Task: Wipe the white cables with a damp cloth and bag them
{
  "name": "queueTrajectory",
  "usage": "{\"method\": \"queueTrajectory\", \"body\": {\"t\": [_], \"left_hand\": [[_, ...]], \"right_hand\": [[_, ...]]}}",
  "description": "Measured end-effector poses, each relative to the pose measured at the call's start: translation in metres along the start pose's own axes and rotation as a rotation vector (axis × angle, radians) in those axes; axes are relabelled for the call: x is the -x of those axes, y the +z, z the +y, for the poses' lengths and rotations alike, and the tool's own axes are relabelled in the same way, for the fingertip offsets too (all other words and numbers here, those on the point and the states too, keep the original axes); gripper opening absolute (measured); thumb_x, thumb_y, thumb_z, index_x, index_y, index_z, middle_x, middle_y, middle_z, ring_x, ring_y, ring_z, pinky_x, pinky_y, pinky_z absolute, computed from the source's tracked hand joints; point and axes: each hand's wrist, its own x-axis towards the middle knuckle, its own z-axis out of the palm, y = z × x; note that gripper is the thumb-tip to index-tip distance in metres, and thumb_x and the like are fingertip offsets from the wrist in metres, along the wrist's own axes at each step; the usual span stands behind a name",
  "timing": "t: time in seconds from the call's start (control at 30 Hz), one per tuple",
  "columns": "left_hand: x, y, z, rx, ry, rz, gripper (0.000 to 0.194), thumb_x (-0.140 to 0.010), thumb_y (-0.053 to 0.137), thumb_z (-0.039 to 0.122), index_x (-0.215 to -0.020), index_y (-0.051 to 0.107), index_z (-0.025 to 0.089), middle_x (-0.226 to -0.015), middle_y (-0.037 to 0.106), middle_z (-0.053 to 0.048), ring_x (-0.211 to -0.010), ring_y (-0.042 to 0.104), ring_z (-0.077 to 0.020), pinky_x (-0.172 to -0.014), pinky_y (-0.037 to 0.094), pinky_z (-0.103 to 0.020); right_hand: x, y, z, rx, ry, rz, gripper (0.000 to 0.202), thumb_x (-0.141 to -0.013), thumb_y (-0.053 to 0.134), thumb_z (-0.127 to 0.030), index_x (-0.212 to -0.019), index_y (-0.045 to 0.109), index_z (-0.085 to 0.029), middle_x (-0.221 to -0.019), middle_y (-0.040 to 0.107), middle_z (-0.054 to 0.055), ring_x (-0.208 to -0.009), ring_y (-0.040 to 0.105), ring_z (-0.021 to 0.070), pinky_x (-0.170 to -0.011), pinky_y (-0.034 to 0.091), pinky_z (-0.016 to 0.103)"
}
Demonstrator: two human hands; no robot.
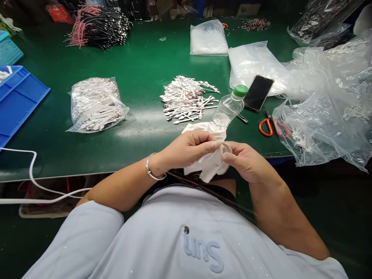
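Both hands meet at the table's front edge over a soft white cloth-like item, perhaps a glove; its exact kind is unclear. Fingers and thumb of my left hand pinch its upper edge. My right hand grips the same edge from the other side, thumb and fingers closed on it. Part of the white item lies on the table beside the base of a clear bottle with a green cap. Behind my hands lies a loose pile of short white cables.
A bag of white cables and a blue crate are at left. A phone, orange-handled scissors and clear plastic bags lie at right. Black and pink cables lie far back.
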Motion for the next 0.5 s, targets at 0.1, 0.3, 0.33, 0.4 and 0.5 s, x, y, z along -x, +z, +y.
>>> {"method": "queueTrajectory", "body": {"t": [0.1,0.3,0.33,0.4,0.5], "left_hand": [[0.001,-0.002,0.002,-0.006,-0.105,-0.099,0.037,-0.083,0.059,0.049,-0.078,0.061,0.012,-0.057,0.043,0.005,-0.048,0.032,-0.0041,-0.044,0.022,-0.019],[0.007,-0.014,0.007,-0.015,-0.154,-0.185,0.029,-0.076,0.07,0.039,-0.082,0.059,0.013,-0.065,0.05,0.003,-0.056,0.041,-0.0053,-0.05,0.028,-0.019],[0.009,-0.016,0.008,-0.041,-0.176,-0.218,0.028,-0.075,0.071,0.037,-0.083,0.059,0.013,-0.066,0.051,0.003,-0.057,0.042,-0.0057,-0.05,0.029,-0.019],[0.012,-0.018,0.011,-0.111,-0.194,-0.251,0.027,-0.076,0.069,0.036,-0.085,0.059,0.013,-0.066,0.052,0.003,-0.057,0.043,-0.0064,-0.051,0.03,-0.019],[0.015,-0.014,0.013,-0.211,-0.106,-0.199,0.023,-0.082,0.062,0.036,-0.083,0.058,0.014,-0.07,0.051,0.002,-0.062,0.043,-0.0072,-0.055,0.034,-0.019]], "right_hand": [[0.0,-0.001,-0.003,0.062,-0.081,-0.075,0.027,-0.08,0.065,-0.046,-0.081,0.074,-0.021,-0.095,0.07,0.004,-0.093,0.061,0.021,-0.087,0.047,0.034],[0.01,0.003,-0.006,0.028,-0.08,-0.04,0.026,-0.08,0.065,-0.045,-0.076,0.076,-0.022,-0.1,0.069,0.007,-0.09,0.062,0.0205,-0.082,0.048,0.033],[0.011,0.005,-0.005,0.007,-0.051,-0.016,0.026,-0.079,0.066,-0.046,-0.077,0.076,-0.022,-0.097,0.069,0.007,-0.086,0.062,0.0193,-0.078,0.048,0.031],[0.013,0.009,-0.004,-0.049,0.02,0.009,0.026,-0.076,0.069,-0.047,-0.084,0.076,-0.023,-0.087,0.068,0.004,-0.077,0.06,0.0164,-0.071,0.047,0.029],[0.016,0.012,-0.003,-0.034,0.123,-0.006,0.027,-0.073,0.072,-0.047,-0.084,0.075,-0.022,-0.065,0.06,0.0,-0.059,0.052,0.0114,-0.056,0.041,0.025]]}}
